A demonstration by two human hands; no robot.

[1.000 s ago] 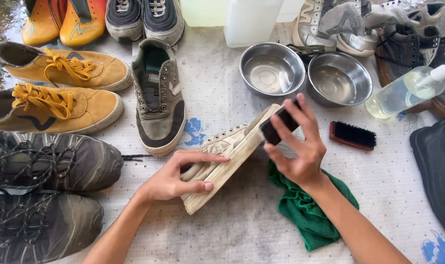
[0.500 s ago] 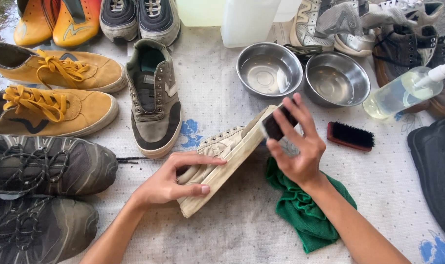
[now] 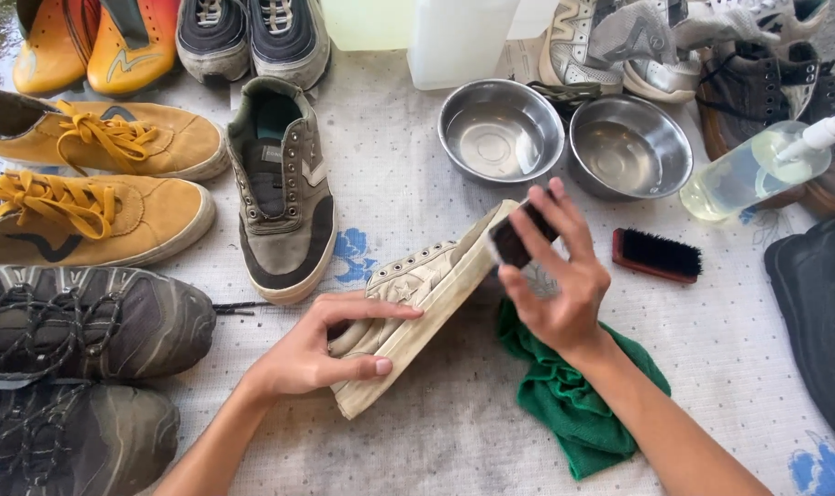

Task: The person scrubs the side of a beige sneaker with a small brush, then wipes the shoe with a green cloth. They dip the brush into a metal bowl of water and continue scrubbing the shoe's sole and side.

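Note:
My left hand (image 3: 330,354) grips a dirty cream canvas sneaker (image 3: 417,303) that lies on its side, sole edge turned toward me. My right hand (image 3: 555,280) holds a small dark brush (image 3: 512,241) pressed against the heel end of that sneaker. A crumpled green cloth (image 3: 564,404) lies under my right wrist, just right of the sneaker.
Two steel bowls (image 3: 500,129) (image 3: 628,147) stand behind the sneaker, with a spare brown brush (image 3: 656,254) and a clear spray bottle (image 3: 757,170) to the right. A grey-green shoe (image 3: 284,202), tan shoes (image 3: 96,184), dark hiking shoes (image 3: 78,321) and other pairs ring the white mat.
My right hand has slid the brush slightly down and left along the sneaker's heel edge. The left hand keeps its grip.

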